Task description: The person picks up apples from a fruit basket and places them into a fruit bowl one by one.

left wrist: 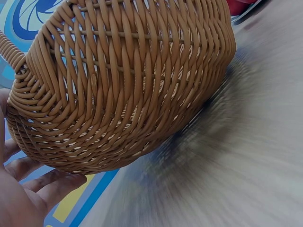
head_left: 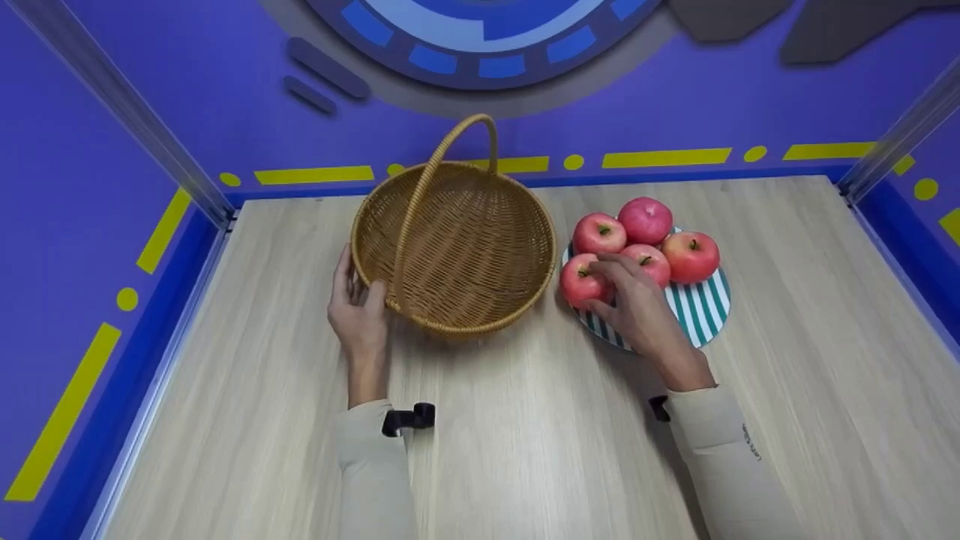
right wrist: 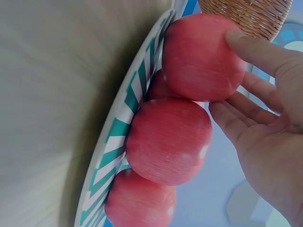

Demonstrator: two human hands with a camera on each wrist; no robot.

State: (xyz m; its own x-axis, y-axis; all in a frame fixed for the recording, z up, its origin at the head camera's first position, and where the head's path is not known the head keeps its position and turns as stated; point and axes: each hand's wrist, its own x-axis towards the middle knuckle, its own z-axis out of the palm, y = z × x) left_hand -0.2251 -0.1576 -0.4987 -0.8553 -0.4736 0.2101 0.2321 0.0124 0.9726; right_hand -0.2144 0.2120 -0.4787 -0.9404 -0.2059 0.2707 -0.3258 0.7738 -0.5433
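Note:
A brown wicker basket point(head_left: 480, 247) with an arched handle stands at the middle of the table, its bowl bare inside. My left hand point(head_left: 360, 319) holds its left side, thumb by the rim and fingers along the outer wall; the left wrist view shows the fingers point(left wrist: 59, 187) against the weave. To the right, several red apples point(head_left: 691, 256) sit on a green-and-white striped plate point(head_left: 705, 311). My right hand point(head_left: 637, 304) grips the front-left apple point(head_left: 581, 281) with thumb and fingers on either side. In the right wrist view this apple point(right wrist: 203, 56) is beside the plate's rim, touching its neighbour.
The light wooden table point(head_left: 502, 450) runs up to a blue-purple back wall point(head_left: 585, 127) with yellow marks. Side panels with metal edges point(head_left: 154, 142) close off left and right. The basket handle point(head_left: 424, 187) rises above the bowl.

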